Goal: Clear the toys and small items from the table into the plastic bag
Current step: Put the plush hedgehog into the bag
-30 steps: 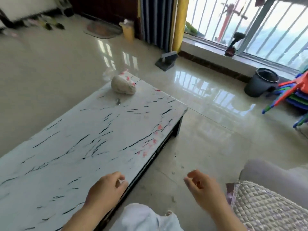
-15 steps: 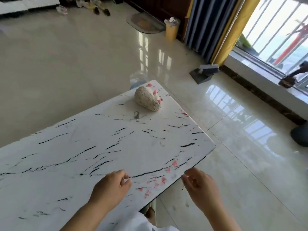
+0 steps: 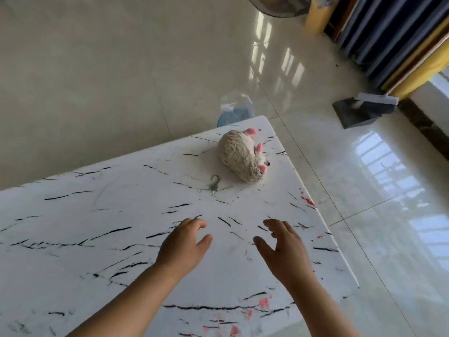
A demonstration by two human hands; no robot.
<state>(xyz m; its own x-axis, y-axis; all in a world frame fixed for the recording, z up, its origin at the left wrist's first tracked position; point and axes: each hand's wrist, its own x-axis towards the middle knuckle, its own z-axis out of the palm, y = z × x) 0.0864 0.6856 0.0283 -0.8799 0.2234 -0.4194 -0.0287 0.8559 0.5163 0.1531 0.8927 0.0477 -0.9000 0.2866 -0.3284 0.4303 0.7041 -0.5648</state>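
Over table point(image 3: 73, 227): empty hands point(image 3: 184, 244); hedgehog toy point(image 3: 239, 156)

Glossy cream tiled floor point(image 3: 97, 81) around my white marble-patterned table point(image 3: 85, 227), window glare on tiles right of it, blue and yellow curtains point(image 3: 401, 42) beyond its far corner

Glossy beige tiled floor point(image 3: 97, 81) with window reflections. Blue and yellow curtains point(image 3: 398, 45) top right. Dark dustpan point(image 3: 359, 111) on floor near them, pale brush point(image 3: 377, 98) across it. Yellow bin point(image 3: 318, 18) at top, possibly a waste basket; view cropped
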